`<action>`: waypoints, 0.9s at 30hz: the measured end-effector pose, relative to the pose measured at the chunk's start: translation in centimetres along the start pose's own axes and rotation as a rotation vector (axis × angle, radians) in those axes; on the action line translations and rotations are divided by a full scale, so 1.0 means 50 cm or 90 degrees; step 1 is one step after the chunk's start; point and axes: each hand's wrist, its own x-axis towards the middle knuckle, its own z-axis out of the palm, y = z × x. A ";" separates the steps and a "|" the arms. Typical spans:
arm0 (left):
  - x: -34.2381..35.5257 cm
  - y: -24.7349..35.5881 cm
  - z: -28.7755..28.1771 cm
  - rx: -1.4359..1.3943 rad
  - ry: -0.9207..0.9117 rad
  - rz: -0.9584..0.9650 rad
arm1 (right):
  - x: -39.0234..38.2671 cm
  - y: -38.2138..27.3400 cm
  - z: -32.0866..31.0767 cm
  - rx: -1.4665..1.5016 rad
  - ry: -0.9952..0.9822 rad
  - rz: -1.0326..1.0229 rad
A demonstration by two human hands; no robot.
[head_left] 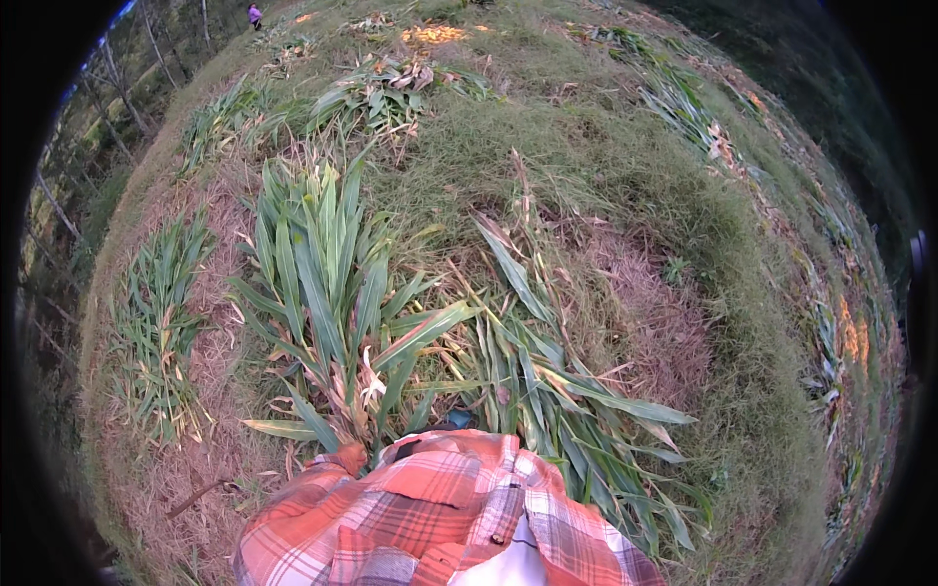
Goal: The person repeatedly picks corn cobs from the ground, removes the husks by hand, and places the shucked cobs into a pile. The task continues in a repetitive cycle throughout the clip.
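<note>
Distant person (pixel 255 14), trees (pixel 115 73), dry grass patch (pixel 657 313), far leaf pile (pixel 383 90).

We identify an open farm field on a slope: cut grass (pixel 606 166) covers the ground, bundles of long green leafy stalks (pixel 322 283) lie in rows, and trees (pixel 117 88) border the upper left.

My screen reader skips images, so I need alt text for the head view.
Cut green stalks with long leaves lie in bundles on dry grass, seen from above a person's orange plaid shirt. No hands show. A distant person stands upslope.
</note>
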 end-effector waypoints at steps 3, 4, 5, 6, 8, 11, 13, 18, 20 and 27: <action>-0.023 -0.040 0.000 -0.060 -0.032 -0.018 | -0.316 -0.011 0.561 -0.071 -0.546 -0.100; -0.032 -0.048 0.009 -0.075 -0.042 -0.023 | -0.505 -0.016 0.703 -0.100 -0.797 -0.119; -0.071 -0.008 0.049 -0.074 -0.088 -0.006 | -0.631 -0.029 0.777 -0.227 -1.024 -0.198; -0.155 0.074 0.101 -0.071 -0.133 0.009 | -0.749 -0.019 0.823 -0.327 -1.140 -0.287; -0.173 0.114 0.127 0.000 -0.141 0.144 | -0.912 0.032 0.871 -0.560 -1.218 -0.408; -0.180 0.178 0.204 0.005 -0.166 0.254 | -0.900 0.103 0.853 -0.761 -1.183 -0.386; -0.199 0.213 0.256 0.045 -0.174 0.286 | -0.752 0.118 0.816 -0.815 -1.058 -0.308; -0.215 0.212 0.334 0.211 -0.228 0.246 | -0.277 0.082 0.476 -1.006 -0.477 -0.348; -0.197 0.174 0.336 0.275 -0.268 0.231 | -0.183 0.066 0.291 -1.048 -0.346 -0.236; -0.092 0.042 0.386 0.740 -0.223 0.278 | 0.022 0.149 -0.113 -1.058 -0.048 -0.039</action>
